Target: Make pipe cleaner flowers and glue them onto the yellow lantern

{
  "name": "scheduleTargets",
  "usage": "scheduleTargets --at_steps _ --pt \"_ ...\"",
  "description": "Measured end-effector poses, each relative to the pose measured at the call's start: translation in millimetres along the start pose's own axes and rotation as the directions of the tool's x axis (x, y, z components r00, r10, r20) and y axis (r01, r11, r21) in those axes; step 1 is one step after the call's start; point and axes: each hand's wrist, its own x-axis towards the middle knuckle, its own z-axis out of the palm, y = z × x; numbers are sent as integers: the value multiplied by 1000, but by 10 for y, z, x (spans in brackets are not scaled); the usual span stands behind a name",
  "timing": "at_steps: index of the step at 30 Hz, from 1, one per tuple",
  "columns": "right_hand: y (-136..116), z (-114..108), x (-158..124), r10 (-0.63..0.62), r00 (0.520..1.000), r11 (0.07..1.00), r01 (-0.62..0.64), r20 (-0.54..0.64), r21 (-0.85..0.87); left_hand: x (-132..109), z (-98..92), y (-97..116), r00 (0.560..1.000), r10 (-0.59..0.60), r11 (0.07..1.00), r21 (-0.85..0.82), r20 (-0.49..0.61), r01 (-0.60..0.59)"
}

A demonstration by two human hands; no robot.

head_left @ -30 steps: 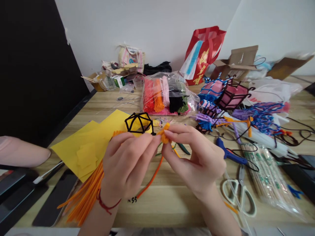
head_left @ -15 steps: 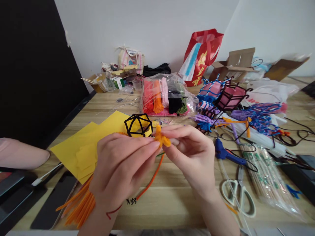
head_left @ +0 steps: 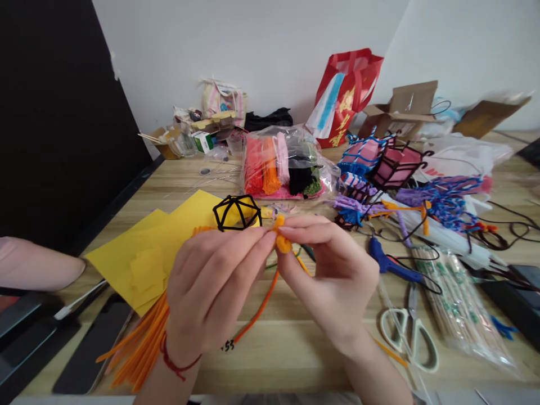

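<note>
Between my fingertips is a small piece of bent orange pipe cleaner (head_left: pixel 283 243), curled into loops. My left hand (head_left: pixel 223 275) pinches it from the left, and my right hand (head_left: pixel 329 270) pinches it from the right with thumb and forefinger. Just beyond my left hand stands a black geometric frame (head_left: pixel 237 212) with yellow showing at its lower side. An orange-red pipe cleaner (head_left: pixel 264 306) lies on the table below my hands. A bundle of orange pipe cleaners (head_left: pixel 141 349) lies left of my left wrist, partly hidden by it.
Yellow sheets (head_left: pixel 169 236) lie at left, near a phone (head_left: pixel 95 346) and another person's arm (head_left: pixel 40 263). Bagged pipe cleaners (head_left: pixel 282 166) sit at the back. At right are pink lanterns (head_left: pixel 396 166), a blue glue gun (head_left: pixel 388 261), scissors (head_left: pixel 409 332) and bagged sticks (head_left: pixel 462 304).
The orange piece has turned and moved slightly right between my fingers. My left wrist has rotated, showing more of its red cord, and my right hand has shifted slightly right.
</note>
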Motion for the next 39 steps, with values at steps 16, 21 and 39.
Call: scheduleTargets --at_steps 16,21,39 --pt "148 137 -23 -100 988 995 100 -116 -1 115 243 135 799 -592 594 -615 102 519" --pt "144 75 -4 -199 977 979 195 -71 -67 83 184 62 942 -336 906 -281 -21 316" --pt "108 1 38 -285 958 940 281 7 -192 104 138 6 989 -29 999 41 -144 35"
